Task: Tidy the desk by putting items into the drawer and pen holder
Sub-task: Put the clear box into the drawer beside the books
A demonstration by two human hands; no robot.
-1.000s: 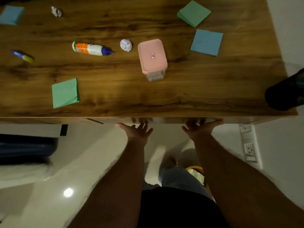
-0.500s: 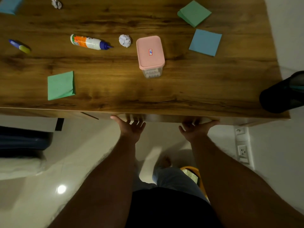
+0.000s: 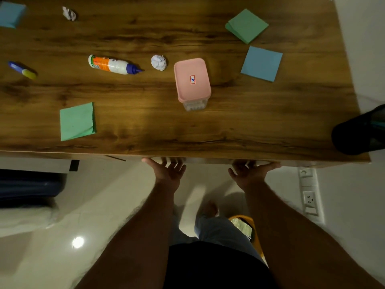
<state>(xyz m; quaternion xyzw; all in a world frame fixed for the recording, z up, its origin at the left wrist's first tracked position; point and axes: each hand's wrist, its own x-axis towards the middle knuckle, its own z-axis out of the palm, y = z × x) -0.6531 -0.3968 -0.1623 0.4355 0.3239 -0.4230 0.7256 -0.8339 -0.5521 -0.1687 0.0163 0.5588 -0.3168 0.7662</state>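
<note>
My left hand (image 3: 166, 172) and my right hand (image 3: 250, 172) reach under the front edge of the wooden desk (image 3: 250, 126), fingers curled on the pale drawer front (image 3: 208, 161); the fingertips are hidden. On the desk lie a glue bottle (image 3: 110, 64), a blue-yellow marker (image 3: 21, 69), two crumpled paper balls (image 3: 159, 62) (image 3: 69, 13), a pink-lidded box (image 3: 192, 80), green note pads (image 3: 77, 121) (image 3: 246, 25) and blue note pads (image 3: 261, 63) (image 3: 10, 14). A black pen holder (image 3: 358, 132) stands at the desk's right front corner.
A wall with power sockets (image 3: 310, 199) runs along the right. A yellow bin (image 3: 245, 226) sits on the floor by my legs. A dark blue object (image 3: 27, 184) lies at the left, under the desk.
Both hands stay on the drawer front under the desk edge. Only the view has shifted slightly; the items on the desk have not moved.
</note>
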